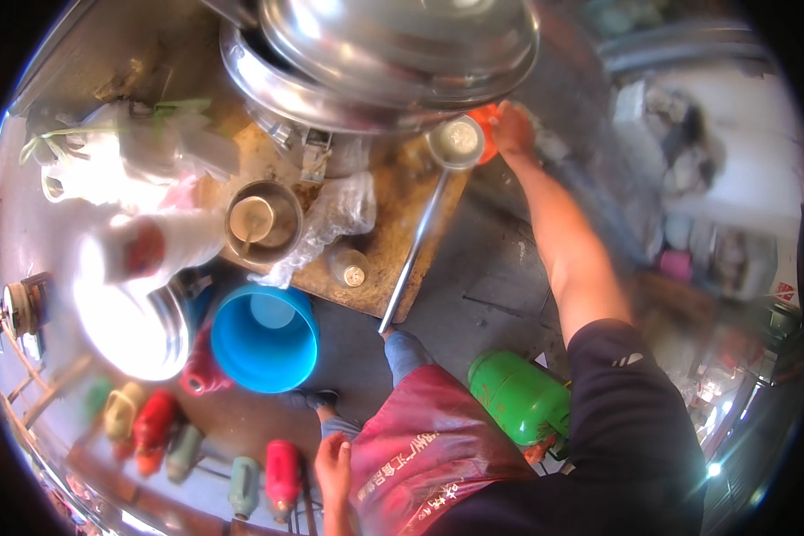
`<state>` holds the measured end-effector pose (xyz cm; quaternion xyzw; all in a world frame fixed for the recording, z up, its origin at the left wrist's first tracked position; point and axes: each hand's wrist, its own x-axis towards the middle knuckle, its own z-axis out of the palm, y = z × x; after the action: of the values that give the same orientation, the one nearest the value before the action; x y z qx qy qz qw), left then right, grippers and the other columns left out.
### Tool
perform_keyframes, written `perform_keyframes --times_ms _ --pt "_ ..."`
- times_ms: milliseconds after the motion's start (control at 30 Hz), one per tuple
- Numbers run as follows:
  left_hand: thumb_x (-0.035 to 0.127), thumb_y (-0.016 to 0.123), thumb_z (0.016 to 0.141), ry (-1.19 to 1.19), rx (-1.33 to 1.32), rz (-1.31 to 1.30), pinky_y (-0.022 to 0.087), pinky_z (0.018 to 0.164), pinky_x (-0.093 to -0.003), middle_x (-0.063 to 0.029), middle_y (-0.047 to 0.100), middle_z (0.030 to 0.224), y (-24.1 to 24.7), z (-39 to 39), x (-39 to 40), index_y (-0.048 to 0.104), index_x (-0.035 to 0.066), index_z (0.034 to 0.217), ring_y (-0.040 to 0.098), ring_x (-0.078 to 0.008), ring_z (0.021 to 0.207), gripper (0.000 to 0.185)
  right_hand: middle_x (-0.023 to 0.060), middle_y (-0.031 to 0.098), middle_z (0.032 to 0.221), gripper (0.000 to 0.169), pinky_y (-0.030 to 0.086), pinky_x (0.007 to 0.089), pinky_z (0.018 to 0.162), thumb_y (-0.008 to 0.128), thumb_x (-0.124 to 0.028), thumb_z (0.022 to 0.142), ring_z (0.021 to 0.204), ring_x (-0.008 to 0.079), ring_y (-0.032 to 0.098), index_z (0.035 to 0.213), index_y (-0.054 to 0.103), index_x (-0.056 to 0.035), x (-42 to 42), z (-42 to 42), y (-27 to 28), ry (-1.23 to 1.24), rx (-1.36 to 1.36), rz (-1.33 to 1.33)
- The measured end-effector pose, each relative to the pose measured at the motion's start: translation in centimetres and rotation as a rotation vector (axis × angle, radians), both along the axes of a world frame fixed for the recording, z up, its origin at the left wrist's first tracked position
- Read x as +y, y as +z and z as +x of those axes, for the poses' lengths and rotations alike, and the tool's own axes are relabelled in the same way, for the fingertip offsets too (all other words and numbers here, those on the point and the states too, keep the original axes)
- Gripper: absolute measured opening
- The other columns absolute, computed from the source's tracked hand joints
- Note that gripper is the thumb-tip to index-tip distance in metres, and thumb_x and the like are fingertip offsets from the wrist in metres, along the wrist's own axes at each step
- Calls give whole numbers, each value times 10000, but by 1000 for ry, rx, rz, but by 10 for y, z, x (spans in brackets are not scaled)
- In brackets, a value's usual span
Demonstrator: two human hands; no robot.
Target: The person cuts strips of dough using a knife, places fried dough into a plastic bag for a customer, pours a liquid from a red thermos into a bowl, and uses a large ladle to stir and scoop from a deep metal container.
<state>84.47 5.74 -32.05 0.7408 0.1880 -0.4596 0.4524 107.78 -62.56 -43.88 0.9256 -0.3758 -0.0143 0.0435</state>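
Note:
At the far right corner of the table, my right hand [512,130] grips an orange plastic container [488,132], only partly visible. Against it sits the round bowl of a long-handled metal ladle [457,142], with something pale inside. The ladle's straight handle [412,258] slants down over the table's near edge; nothing is seen holding it. A large shiny metal vessel with a domed lid [402,60] looms just above the ladle and hides part of the table. My left hand [335,462] hangs low beside the maroon apron [415,442], empty, its fingers loosely bent.
On the worn wooden table [388,231] are a metal pot [288,244] with a smaller vessel inside, clear plastic wrap [335,221], a glass jar [348,264] and stacked white tubs [167,244]. A blue bucket [264,375], several thermos flasks [283,469] and a green gas cylinder [519,395] stand below.

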Motion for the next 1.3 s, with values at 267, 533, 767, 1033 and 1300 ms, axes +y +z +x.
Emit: perform_keyframes --times_ms 267,533,767,1033,1300 --pt "34 594 932 -56 -98 103 510 878 -308 -131 681 1049 27 39 -26 616 -50 1148 648 -189 970 232 190 601 892 143 479 498 754 650 -115 854 866 403 591 927 547 -50 -63 -23 36 233 -321 -222" --pt "104 657 931 135 -169 42 515 897 -322 -120 687 1103 28 21 30 623 -28 1180 651 -190 1010 284 123 700 858 221 509 380 702 679 -230 887 756 240 642 944 649 -19 13 -87 192 227 -266 238" --pt "151 636 917 232 -202 19 521 886 -353 -186 686 1088 52 9 129 633 -18 1162 677 -255 1005 298 60 685 882 188 519 296 737 662 -75 902 802 136 627 1082 665 -22 315 -98 323 437 35 408" --pt "109 649 922 581 -197 81 530 891 -321 -110 694 1069 52 -53 233 637 9 1153 670 -193 1012 251 73 695 852 174 521 293 700 707 -72 849 757 126 641 1010 679 -12 640 -29 208 705 3 1024" --pt "93 634 932 787 -146 184 530 855 -303 -97 692 1013 19 -126 289 640 -15 1134 663 -172 953 230 71 663 715 139 527 283 545 709 -103 866 585 108 629 869 623 5 824 19 47 655 -92 1322"
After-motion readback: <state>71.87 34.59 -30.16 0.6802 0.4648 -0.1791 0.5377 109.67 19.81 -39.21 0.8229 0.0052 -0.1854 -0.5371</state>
